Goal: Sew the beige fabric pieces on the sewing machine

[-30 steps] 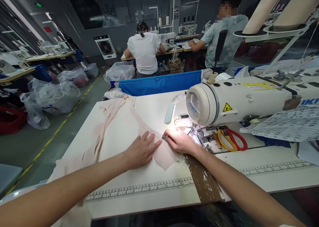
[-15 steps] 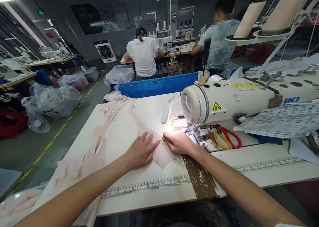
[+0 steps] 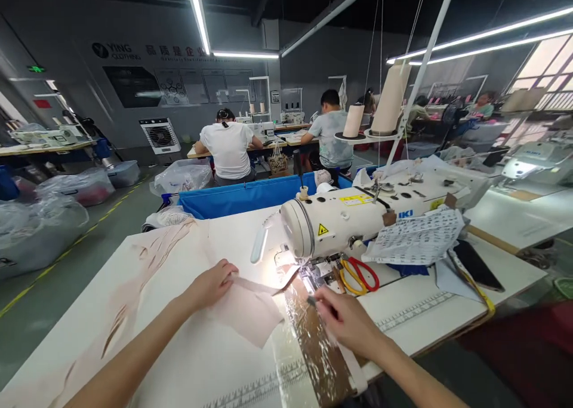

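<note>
My left hand [image 3: 213,285] is closed on the edge of a sheer pale pink fabric piece [image 3: 250,315] that lies on the white table. From that hand the fabric's narrow edge runs right toward the lit presser-foot area of a white sewing machine [image 3: 329,226]. My right hand [image 3: 342,319], slightly blurred, is closed in front of the needle area, apart from the fabric. A small dark object [image 3: 312,300] shows at its fingertips; its kind cannot be made out. Beneath this hand is a brown strip under clear film [image 3: 320,348].
Scissors with red and yellow handles [image 3: 360,275] lie beside the machine bed. More pink fabric [image 3: 147,273] spreads along the table's left side. A blue cloth bin [image 3: 233,198] stands behind the table. A phone [image 3: 478,264] lies at right. Two people sit at machines farther back.
The view has tilted up and turned right. My right hand has moved off the fabric toward me and right. My left hand has gone from lying flat to gripping the fabric's edge.
</note>
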Demonstrator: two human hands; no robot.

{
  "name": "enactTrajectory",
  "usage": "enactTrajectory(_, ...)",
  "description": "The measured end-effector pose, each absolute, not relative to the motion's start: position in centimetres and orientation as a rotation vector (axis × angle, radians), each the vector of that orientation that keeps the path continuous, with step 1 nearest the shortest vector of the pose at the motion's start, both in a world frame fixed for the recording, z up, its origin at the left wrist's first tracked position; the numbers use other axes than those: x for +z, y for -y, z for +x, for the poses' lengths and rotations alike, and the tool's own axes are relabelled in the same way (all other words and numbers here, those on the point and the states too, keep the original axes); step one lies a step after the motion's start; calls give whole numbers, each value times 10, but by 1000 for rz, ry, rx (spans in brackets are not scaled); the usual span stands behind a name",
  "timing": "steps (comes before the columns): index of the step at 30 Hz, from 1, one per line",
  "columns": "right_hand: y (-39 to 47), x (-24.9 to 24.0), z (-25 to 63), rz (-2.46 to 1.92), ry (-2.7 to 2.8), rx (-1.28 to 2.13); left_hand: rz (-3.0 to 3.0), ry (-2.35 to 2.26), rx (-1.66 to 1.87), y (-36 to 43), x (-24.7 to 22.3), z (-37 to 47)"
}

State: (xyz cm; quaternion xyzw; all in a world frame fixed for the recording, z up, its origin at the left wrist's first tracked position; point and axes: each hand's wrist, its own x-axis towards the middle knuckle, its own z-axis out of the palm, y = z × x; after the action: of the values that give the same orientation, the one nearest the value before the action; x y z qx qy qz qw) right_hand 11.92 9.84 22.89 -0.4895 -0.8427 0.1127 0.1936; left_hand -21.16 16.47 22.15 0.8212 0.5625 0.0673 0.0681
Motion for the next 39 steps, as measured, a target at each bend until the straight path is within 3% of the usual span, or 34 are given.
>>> enactTrajectory(7,-138,222,196,-1833,1966,-34,2334,-1992,369,-155,236,-198)
enactTrajectory(12,-138,217,175,-1771,1932,-43,2153,-2164,615,-117,238,-183)
enactTrajectory(17,-101,221,115,-1330,2127,253,1427,-1593,1422,-93,234,-162)
enactTrajectory(20,-88,232,78,-1105,2161,425,981,-1325,1639,-93,232,-150)
enactTrajectory(29,-108,228,6,-1077,2005,723,824,-1252,1526,-82,209,-133)
enactTrajectory(39,-124,218,10,-1089,2212,494,1316,-1472,1312,-82,195,-135)
